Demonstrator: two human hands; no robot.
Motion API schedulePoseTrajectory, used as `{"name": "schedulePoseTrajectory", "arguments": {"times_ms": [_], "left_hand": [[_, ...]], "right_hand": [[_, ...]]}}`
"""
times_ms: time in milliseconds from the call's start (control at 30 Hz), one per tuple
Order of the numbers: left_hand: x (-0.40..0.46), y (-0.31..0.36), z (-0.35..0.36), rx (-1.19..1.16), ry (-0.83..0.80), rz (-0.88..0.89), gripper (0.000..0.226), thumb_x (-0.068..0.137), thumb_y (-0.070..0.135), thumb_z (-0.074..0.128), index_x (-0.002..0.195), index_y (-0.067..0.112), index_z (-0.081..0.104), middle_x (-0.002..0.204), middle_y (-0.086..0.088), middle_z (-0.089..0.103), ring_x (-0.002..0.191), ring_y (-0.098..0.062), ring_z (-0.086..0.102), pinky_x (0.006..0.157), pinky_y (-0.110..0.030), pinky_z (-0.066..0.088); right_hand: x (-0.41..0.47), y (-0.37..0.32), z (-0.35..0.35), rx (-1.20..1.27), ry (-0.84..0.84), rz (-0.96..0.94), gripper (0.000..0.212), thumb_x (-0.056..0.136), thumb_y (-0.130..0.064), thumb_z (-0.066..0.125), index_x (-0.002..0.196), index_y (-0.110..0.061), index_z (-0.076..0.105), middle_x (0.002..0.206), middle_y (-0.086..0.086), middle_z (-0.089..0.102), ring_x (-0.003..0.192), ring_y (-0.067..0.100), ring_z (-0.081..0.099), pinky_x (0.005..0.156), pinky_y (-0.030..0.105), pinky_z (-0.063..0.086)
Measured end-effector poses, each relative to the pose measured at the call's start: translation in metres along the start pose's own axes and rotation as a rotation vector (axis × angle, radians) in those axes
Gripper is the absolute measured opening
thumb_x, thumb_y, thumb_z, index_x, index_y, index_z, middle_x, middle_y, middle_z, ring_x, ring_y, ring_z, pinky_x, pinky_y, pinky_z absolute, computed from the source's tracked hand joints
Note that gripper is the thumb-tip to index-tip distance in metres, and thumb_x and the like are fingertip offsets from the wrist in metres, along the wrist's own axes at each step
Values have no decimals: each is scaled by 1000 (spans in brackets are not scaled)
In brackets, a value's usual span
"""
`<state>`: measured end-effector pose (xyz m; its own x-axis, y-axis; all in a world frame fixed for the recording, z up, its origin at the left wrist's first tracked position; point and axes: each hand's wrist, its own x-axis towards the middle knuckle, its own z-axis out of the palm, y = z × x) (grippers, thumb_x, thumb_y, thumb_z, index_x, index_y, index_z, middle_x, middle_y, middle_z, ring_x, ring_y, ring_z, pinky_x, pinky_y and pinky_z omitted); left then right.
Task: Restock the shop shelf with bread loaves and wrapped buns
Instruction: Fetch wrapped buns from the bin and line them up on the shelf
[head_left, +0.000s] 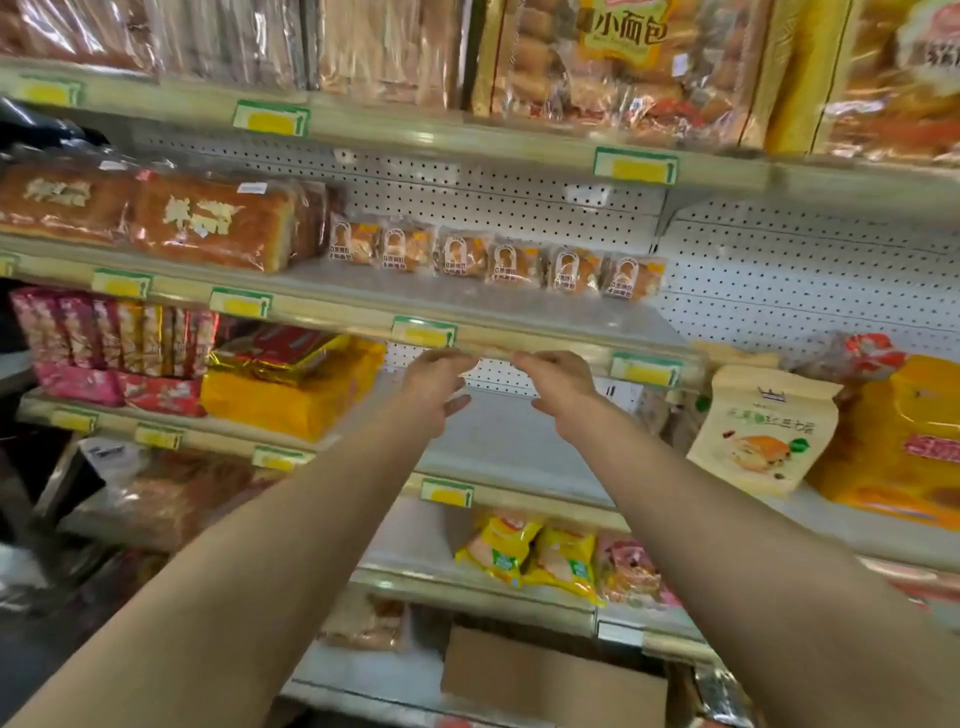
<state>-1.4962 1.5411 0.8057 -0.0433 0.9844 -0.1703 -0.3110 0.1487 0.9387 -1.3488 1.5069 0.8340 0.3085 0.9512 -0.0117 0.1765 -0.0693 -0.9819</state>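
Wrapped buns (498, 262) are sitting in a row at the back of the middle shelf (519, 340), bread loaves (208, 223) at their 9 o'clock. Left hand (434, 387) and right hand (558, 387) are hovering empty, fingers loose, under its front edge. I'd be filling that bare front strip evenly, labels facing out.

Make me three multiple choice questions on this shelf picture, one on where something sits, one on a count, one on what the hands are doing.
1. The wrapped buns stand where?
A. right of the bread loaves
B. on the cardboard box
C. top shelf

2. How many buns are in that row?
A. three
B. six
C. ten

3. The left hand and right hand are
A. each gripping a loaf
B. holding nothing
C. holding one bun together

Answers: 1 A, same shelf beside the loaves; 2 B, six packets show; 3 B, nothing shows in either grip.
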Motion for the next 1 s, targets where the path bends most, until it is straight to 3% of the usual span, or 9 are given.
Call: {"name": "schedulePoseTrajectory", "arguments": {"times_ms": [167, 267, 367, 467, 567, 733, 833, 900, 1000], "left_hand": [[-26, -65, -9, 64, 56, -98, 35, 87, 19, 78, 119, 16, 64, 115, -9, 63, 108, -23, 59, 74, -32, 53], [-33, -98, -14, 83, 34, -142, 35, 89, 17, 75, 122, 14, 62, 102, -7, 60, 100, -23, 56, 76, -32, 50], [-35, -132, -19, 105, 7, -187, 34, 91, 13, 72, 123, 11, 60, 93, -5, 60, 85, -21, 57, 68, -28, 49], [-32, -170, -29, 113, -2, -290, 13, 94, 12, 68, 106, 15, 62, 92, -4, 63, 83, -19, 60, 77, -31, 49], [-31, -210, -42, 117, 34, -394, 14, 93, 12, 69, 101, 18, 61, 91, -1, 61, 98, -21, 55, 88, -37, 47], [-34, -278, -70, 213, 92, -531, 32, 95, 15, 67, 126, 11, 61, 99, -5, 62, 84, -16, 55, 70, -28, 47], [-40, -316, -87, 221, 111, -621, 25, 97, 13, 65, 122, 9, 60, 107, -10, 64, 85, -17, 62, 59, -25, 50], [-43, -340, -96, 246, 97, -664, 12, 96, 10, 65, 106, 12, 60, 92, -11, 67, 62, -14, 61, 54, -23, 44], [-42, -391, -112, 305, 63, -710, 8, 95, 8, 65, 89, 14, 64, 58, -1, 61, 58, -13, 43, 55, -25, 33]], "right_hand": [[-31, 59, -9, -39, -6, 111, 61, 84, -33, 79, 121, 10, 60, 130, 25, 60, 120, 42, 59, 97, 58, 51], [-36, 95, -10, -81, -4, 181, 51, 82, -39, 80, 116, -3, 66, 119, 13, 67, 100, 30, 63, 97, 50, 54], [-35, 133, -9, -128, -18, 249, 32, 82, -39, 78, 78, -12, 63, 87, 7, 64, 97, 33, 64, 91, 49, 56], [-30, 178, -2, -149, -23, 327, 36, 72, -46, 79, 82, -14, 67, 87, 7, 62, 84, 27, 60, 77, 49, 54], [-28, 226, 7, -214, 4, 412, 42, 73, -47, 79, 97, -14, 71, 99, 8, 69, 96, 26, 65, 91, 45, 57], [-36, 306, 17, -302, -100, 541, 30, 85, -45, 71, 79, -18, 61, 83, 4, 61, 84, 26, 57, 83, 41, 51], [-44, 359, 21, -317, -106, 659, 23, 84, -38, 73, 80, -16, 66, 82, 6, 63, 83, 26, 62, 85, 39, 54], [-51, 396, 22, -311, -87, 720, 31, 84, -34, 76, 65, -15, 60, 63, 3, 52, 66, 23, 53, 70, 36, 46], [-59, 451, 25, -327, -93, 791, 26, 85, -36, 76, 80, -12, 66, 71, 3, 58, 71, 21, 57, 72, 36, 52]]}}
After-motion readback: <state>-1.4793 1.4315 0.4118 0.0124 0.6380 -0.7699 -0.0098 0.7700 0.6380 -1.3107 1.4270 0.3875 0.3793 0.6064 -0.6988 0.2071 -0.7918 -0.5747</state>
